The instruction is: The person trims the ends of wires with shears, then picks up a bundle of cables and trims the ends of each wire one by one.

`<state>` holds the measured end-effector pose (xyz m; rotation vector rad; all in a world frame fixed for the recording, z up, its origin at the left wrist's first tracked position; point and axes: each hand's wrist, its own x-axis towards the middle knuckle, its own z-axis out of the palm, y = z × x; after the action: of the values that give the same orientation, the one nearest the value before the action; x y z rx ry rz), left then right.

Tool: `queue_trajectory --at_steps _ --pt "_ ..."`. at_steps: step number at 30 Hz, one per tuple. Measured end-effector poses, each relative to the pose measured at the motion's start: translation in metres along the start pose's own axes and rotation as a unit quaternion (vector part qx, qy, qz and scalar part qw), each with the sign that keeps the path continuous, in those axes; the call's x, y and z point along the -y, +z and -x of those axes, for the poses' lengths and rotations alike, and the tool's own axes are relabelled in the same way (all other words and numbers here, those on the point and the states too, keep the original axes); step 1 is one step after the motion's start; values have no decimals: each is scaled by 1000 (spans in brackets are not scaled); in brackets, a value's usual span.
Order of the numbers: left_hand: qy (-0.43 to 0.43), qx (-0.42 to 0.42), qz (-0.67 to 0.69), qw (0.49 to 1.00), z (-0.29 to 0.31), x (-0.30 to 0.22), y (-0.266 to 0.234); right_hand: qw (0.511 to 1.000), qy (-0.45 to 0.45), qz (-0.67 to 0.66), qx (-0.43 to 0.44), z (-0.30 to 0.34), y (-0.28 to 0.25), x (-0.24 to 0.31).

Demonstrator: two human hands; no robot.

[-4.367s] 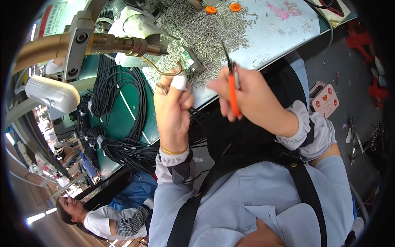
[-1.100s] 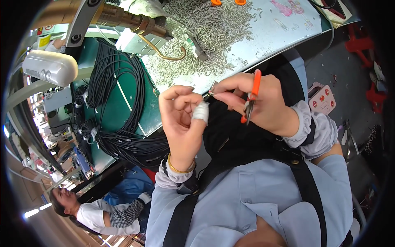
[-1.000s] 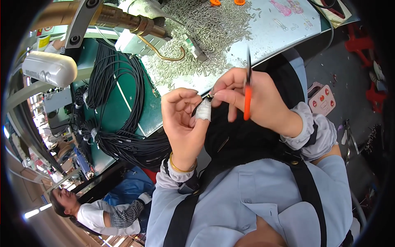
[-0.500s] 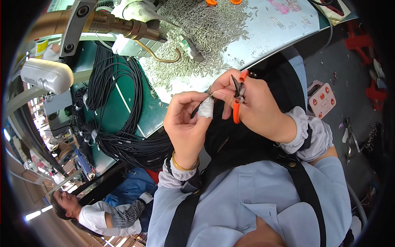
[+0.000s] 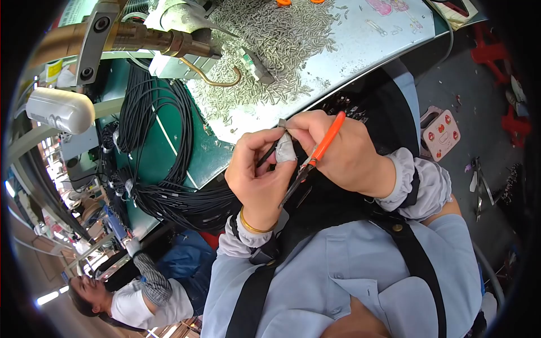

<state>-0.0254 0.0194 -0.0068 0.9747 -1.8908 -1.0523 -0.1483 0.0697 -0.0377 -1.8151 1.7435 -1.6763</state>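
Observation:
My left hand [image 5: 256, 174] is closed around a thin black cable end [image 5: 267, 158], its forefinger wrapped in white tape. My right hand [image 5: 338, 152] meets it fingertip to fingertip, pinching a small metal piece [image 5: 282, 122] at the cable's tip. Orange-handled pliers [image 5: 313, 159] lie tucked in the right palm, jaws pointing down toward my chest. Both hands hover just in front of the bench edge.
A heap of small metal pins [image 5: 270, 50] covers the pale bench top [image 5: 366, 45]. A machine arm with a brass hook [image 5: 208, 79] stands at the left. Coils of black cable [image 5: 152, 146] lie on a green surface. Another person [image 5: 124, 287] sits lower left.
The right hand has turned the pliers from upright to pointing down in the palm, and both hands have closed together on the cable tip.

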Motion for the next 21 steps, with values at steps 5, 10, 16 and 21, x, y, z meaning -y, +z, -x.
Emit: queue_trajectory --at_steps 5,10,16,21 --pt "74 46 -33 996 -1 10 -8 989 97 -107 38 0 -3 0" --pt "-126 54 157 978 -7 -4 -8 892 246 -378 35 -1 -1 -1" --pt "-274 77 317 905 -9 -3 -17 848 300 -434 48 -7 -14 5" --pt "-179 34 267 946 -8 -8 -14 936 235 -153 214 -5 -26 -1"
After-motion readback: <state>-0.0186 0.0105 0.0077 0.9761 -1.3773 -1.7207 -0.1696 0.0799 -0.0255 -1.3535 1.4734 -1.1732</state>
